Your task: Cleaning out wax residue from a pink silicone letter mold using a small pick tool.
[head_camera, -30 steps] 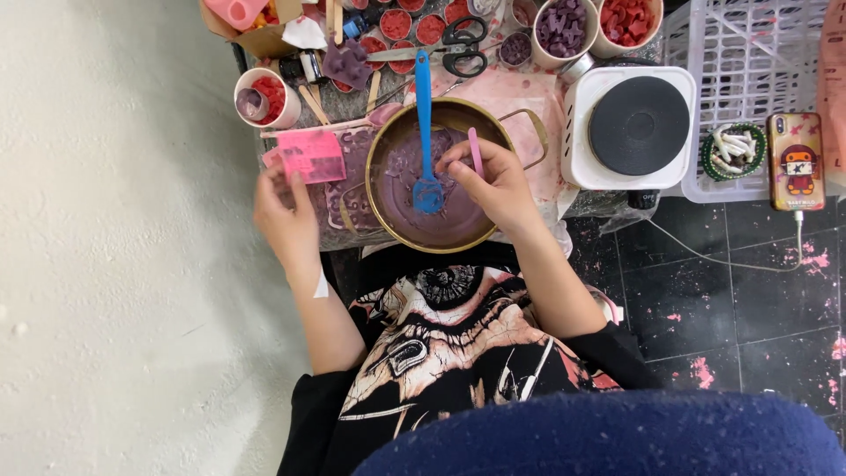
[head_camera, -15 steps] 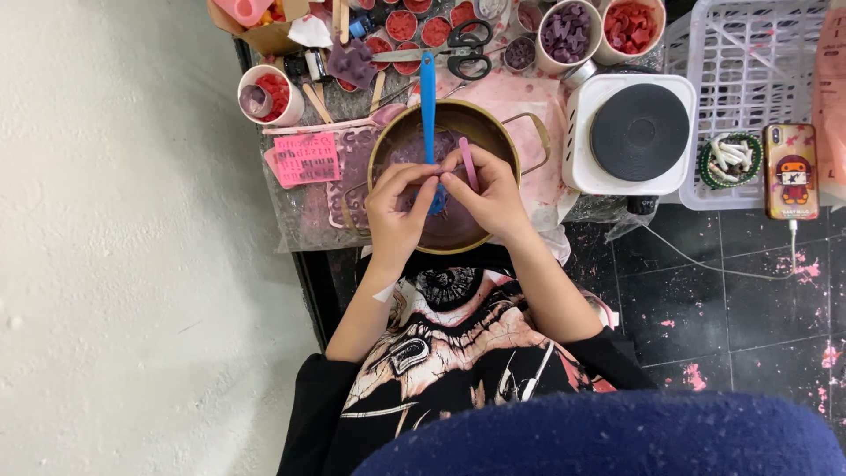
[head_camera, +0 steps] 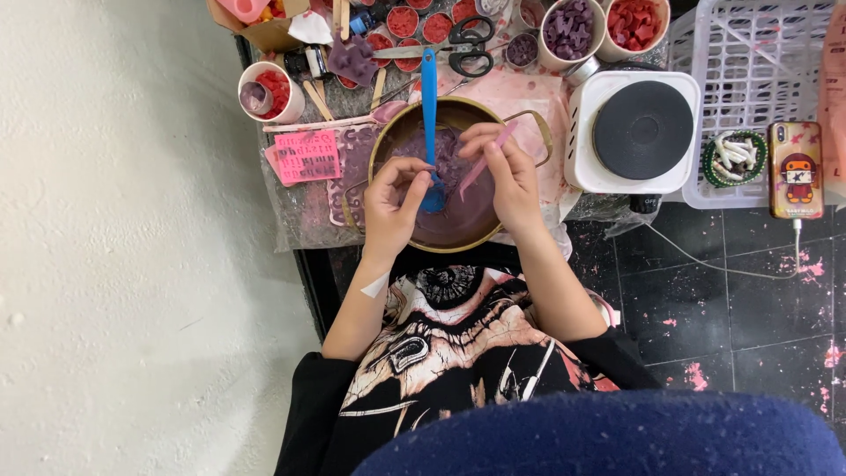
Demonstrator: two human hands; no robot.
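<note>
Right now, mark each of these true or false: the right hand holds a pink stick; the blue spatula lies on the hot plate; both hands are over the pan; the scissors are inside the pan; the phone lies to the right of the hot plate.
1. The right hand holds a pink stick. True.
2. The blue spatula lies on the hot plate. False: it rests in the pan, its handle across the far rim.
3. Both hands are over the pan. True: the left hand is there too.
4. The scissors are inside the pan. False: they lie on the table beyond it.
5. The phone lies to the right of the hot plate. True.
</note>
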